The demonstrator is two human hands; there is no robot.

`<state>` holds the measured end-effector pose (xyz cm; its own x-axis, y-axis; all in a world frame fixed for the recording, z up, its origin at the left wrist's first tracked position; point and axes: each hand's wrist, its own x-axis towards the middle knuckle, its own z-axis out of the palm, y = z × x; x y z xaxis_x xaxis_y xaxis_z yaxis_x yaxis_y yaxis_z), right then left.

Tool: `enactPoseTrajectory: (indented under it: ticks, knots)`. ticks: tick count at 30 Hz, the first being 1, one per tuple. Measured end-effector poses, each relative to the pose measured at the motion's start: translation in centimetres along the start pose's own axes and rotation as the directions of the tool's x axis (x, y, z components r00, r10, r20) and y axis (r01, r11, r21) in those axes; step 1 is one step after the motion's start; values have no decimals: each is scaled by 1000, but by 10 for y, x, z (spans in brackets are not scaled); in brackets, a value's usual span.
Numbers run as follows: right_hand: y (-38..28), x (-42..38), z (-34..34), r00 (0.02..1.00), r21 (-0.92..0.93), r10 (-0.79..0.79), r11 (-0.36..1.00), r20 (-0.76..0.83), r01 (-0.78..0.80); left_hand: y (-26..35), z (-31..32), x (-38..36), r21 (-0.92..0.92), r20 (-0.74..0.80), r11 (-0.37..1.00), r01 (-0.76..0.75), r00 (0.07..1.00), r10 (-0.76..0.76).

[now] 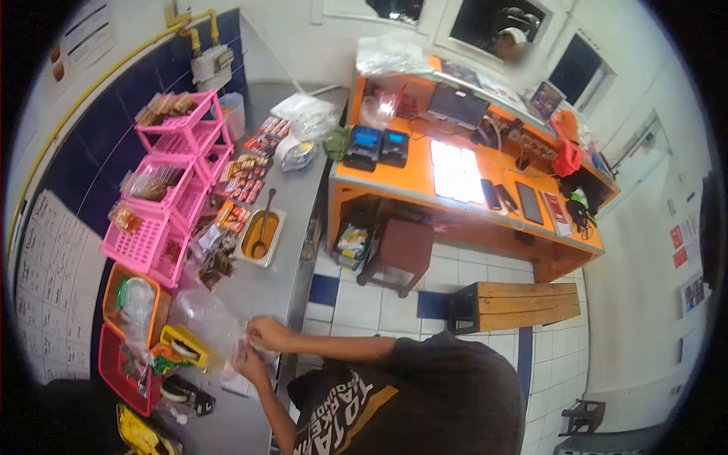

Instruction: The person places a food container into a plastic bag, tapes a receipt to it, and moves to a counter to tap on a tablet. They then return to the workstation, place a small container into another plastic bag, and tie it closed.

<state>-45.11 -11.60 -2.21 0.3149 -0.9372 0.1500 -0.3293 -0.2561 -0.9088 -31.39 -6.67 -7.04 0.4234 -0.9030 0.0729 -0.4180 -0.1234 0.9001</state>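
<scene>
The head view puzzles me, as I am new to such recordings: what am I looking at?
There is no machine here. A person wears a camera on the head, and its wide lens looks down and bends the edges. The dark shirt is the wearer's own. The left hand and right hand both pinch a clear plastic bag over a steel counter. On the counter are pink baskets of packets and a small tray with a spoon. An orange desk stands beyond.

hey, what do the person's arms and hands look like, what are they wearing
Both hands are bare: the left hand and the right hand show no gloves. The forearms are uncovered too. The person wears a dark short-sleeved shirt with yellowish lettering printed on it.
</scene>
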Motion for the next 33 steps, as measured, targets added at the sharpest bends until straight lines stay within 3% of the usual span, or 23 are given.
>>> enactPoseTrajectory:
  ticks: [1,2,5,7,8,9,10,12,14,17,20,33]
  knots:
    - [-3,1,2,999,57,35,998,7,-35,-9,-6,0,236,-2,952,-196,979,202]
    - [-4,3,4,998,36,52,998,22,-53,7,-4,-4,114,-70,980,-161,983,169]
    - [-4,7,-6,994,-30,99,995,46,-97,73,-22,-18,178,25,942,-286,958,286]
    - [-5,7,-10,989,-46,104,994,105,-100,64,-22,-10,144,131,908,-394,917,377]
    - [25,11,4,996,-95,7,995,91,2,50,-28,-6,164,190,874,-456,885,426]
    - [31,9,4,980,78,101,990,169,-116,56,-36,-3,112,273,894,-434,878,393]
    - [26,12,-6,951,81,116,986,286,-144,60,-40,-2,81,300,915,-395,885,356]
    - [34,12,-11,964,229,88,962,249,-147,71,-44,1,36,300,925,-379,887,352]
    - [24,17,-25,916,279,196,912,350,-302,66,-43,7,34,373,960,-277,895,245]
    - [11,17,-35,834,438,364,724,415,-533,82,-49,14,-43,468,997,60,883,-33]
    - [13,23,-36,803,424,374,702,465,-572,74,-44,19,29,374,994,-105,924,86]
    - [14,25,-40,757,463,412,611,507,-642,81,-35,15,179,268,962,-207,951,155]
